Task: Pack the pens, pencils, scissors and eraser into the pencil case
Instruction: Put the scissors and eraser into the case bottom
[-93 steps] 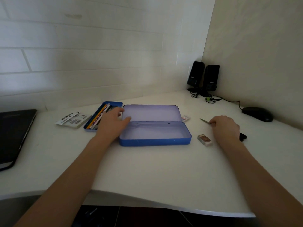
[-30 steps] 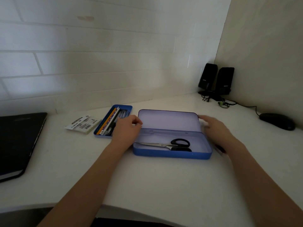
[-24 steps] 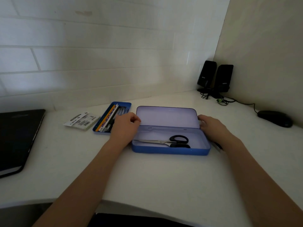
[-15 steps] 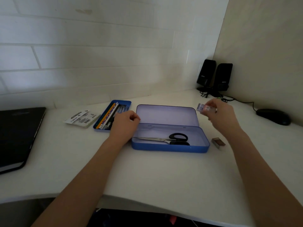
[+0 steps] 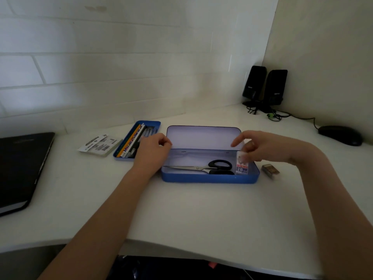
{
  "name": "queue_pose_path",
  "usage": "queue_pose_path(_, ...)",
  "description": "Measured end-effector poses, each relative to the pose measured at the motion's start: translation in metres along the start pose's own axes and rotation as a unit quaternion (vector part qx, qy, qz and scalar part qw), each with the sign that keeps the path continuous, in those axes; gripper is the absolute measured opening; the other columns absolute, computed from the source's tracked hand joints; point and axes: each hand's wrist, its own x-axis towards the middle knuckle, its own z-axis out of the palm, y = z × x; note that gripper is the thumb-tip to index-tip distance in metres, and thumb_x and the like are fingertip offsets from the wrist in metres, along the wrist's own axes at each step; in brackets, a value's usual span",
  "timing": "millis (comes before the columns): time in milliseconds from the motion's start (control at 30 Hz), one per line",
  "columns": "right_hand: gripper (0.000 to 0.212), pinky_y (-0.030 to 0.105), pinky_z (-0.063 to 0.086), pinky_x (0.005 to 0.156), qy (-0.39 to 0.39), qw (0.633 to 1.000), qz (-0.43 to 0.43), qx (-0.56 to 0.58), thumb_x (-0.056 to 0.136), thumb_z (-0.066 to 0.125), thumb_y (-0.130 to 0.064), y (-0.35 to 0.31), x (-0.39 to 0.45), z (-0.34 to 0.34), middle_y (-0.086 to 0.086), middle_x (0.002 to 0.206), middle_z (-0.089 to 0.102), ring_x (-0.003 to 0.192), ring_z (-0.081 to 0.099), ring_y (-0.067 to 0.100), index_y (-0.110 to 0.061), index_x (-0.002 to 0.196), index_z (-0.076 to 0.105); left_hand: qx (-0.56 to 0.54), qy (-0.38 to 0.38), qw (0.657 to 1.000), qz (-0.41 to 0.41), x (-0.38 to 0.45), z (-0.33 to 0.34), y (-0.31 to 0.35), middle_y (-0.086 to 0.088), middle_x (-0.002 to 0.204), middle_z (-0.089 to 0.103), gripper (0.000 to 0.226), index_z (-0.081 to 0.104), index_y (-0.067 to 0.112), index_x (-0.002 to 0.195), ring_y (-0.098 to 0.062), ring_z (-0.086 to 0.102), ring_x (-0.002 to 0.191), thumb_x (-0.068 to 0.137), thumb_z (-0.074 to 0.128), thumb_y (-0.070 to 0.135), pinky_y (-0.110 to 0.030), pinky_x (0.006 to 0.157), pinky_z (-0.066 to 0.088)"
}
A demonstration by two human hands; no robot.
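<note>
- Resting at the left end of the open blue metal pencil case (image 5: 210,177), the left hand (image 5: 153,150) has its fingers curled loosely, fingertips touching the corner where the raised lid meets the tray; it grips nothing that I can see.
- Right hand (image 5: 262,147) hovers over the case's right end, index finger stretched out and the others bent; its fingertips (image 5: 246,156) are at the top edge of a small white eraser with a printed sleeve (image 5: 241,166), though blur hides whether they still pinch it.
- That eraser stands on end inside the tray, against the right wall.
- Black-handled steel scissors (image 5: 207,168) lie flat in the tray, blades pointing left, handles just beside the eraser.
- Pens and pencils (image 5: 133,141) lie in a separate shallow blue tray (image 5: 156,123) left of the case.
- One small brownish block (image 5: 270,169) sits on the white desk (image 5: 181,209), just right of the case.
</note>
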Motion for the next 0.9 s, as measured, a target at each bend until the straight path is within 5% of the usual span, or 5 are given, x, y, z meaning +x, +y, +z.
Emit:
queue_pose_path(167, 0.013, 0.033, 0.054, 0.083, 0.034, 0.996, 0.021, -0.079, 0.080, 0.072, -0.014, -0.004, 0.001, 0.002, 0.001, 0.087, 0.071, 0.085, 0.066, 0.017, -0.019, 0.075, 0.062, 0.000, -0.005, 1.000, 0.000, 0.001, 0.002, 0.001, 0.000, 0.086, 0.064, 0.015, 0.067, 0.010, 0.088, -0.008, 0.054, 0.075, 0.089, 0.052, 0.011, -0.010, 0.061, 0.034)
queue_pose_path(467, 0.008, 0.018, 0.036, 0.056, 0.009, 0.987, 0.072, -0.143, 0.078, 0.075, -0.017, -0.011, -0.004, 0.006, -0.009, 0.071, 0.063, 0.064, 0.052, 0.003, -0.022, 0.073, 0.071, -0.002, -0.008, 1.000, 0.003, -0.001, 0.001, 0.004, 0.003, 0.086, 0.062, 0.013, 0.067, 0.011, 0.087, -0.010, 0.055, 0.082, 0.089, 0.054, 0.011, -0.022, 0.075, 0.037)
queue_pose_path(633, 0.022, 0.024, 0.034, 0.050, 0.202, 0.967, 0.125, -0.086, 0.078, 0.075, -0.023, 0.002, -0.012, -0.013, 0.002, 0.075, 0.053, 0.059, 0.047, 0.011, -0.011, 0.089, 0.061, 0.005, -0.009, 1.000, 0.005, 0.000, 0.001, 0.004, 0.004, 0.086, 0.061, 0.014, 0.067, 0.013, 0.087, -0.008, 0.053, 0.080, 0.089, 0.053, 0.010, -0.018, 0.070, 0.035)
queue_pose_path(767, 0.040, 0.027, 0.045, 0.056, 0.054, 0.944, 0.313, -0.085, 0.082, 0.071, -0.033, 0.009, -0.022, -0.014, 0.010, 0.082, 0.061, 0.068, 0.054, 0.020, -0.003, 0.106, 0.060, 0.012, -0.008, 1.000, 0.001, 0.000, 0.002, 0.004, 0.004, 0.086, 0.062, 0.015, 0.067, 0.014, 0.086, -0.008, 0.053, 0.078, 0.088, 0.052, 0.011, -0.016, 0.065, 0.035)
queue_pose_path(900, 0.043, 0.033, 0.055, 0.067, 0.004, 0.945, 0.321, -0.066, 0.080, 0.073, -0.035, 0.004, -0.020, -0.011, 0.011, 0.091, 0.064, 0.078, 0.059, 0.021, -0.006, 0.108, 0.060, 0.012, -0.008, 1.000, 0.006, 0.000, 0.001, 0.003, 0.003, 0.087, 0.062, 0.015, 0.067, 0.012, 0.088, -0.009, 0.053, 0.079, 0.089, 0.052, 0.011, -0.015, 0.065, 0.034)
